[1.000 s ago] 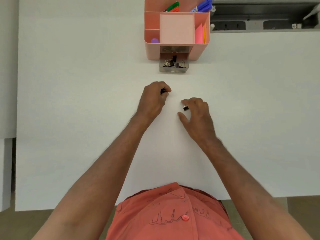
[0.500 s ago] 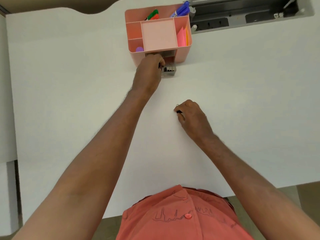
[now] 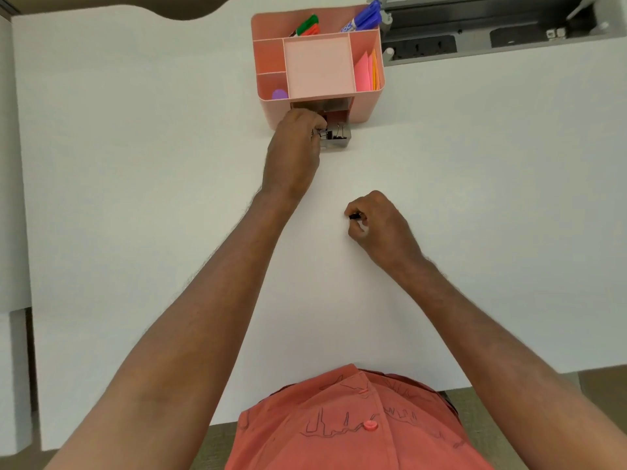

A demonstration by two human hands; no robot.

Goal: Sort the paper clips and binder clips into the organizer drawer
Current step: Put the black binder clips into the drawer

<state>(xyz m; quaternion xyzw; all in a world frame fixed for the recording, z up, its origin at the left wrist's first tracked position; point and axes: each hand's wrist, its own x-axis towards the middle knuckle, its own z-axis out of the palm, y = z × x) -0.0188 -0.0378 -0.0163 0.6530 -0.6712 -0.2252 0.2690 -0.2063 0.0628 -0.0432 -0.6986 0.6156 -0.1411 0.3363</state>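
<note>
A pink desk organizer (image 3: pixel 368 106) stands at the far middle of the white table, its small clear drawer (image 3: pixel 339 144) pulled out at the front. Several black binder clips (image 3: pixel 337 133) with wire handles lie in the drawer. My left hand (image 3: pixel 295 147) reaches over the drawer's left side with curled fingers, and the wire handles of a binder clip show at its fingertips. My right hand (image 3: pixel 380 225) rests on the table nearer to me and pinches a small black binder clip (image 3: pixel 354 217) between thumb and fingers.
The organizer's top holds markers (image 3: pixel 307 25), pink and orange sticky notes (image 3: pixel 366 71) and a purple ball (image 3: pixel 280 94). A grey cable tray with power sockets (image 3: pixel 420 47) runs along the table's far right edge. The white table (image 3: pixel 135 198) ends just in front of my torso.
My left hand carried its binder clip from the table's middle forward to the drawer and stays there. My right hand closed on the other clip and holds it in place.
</note>
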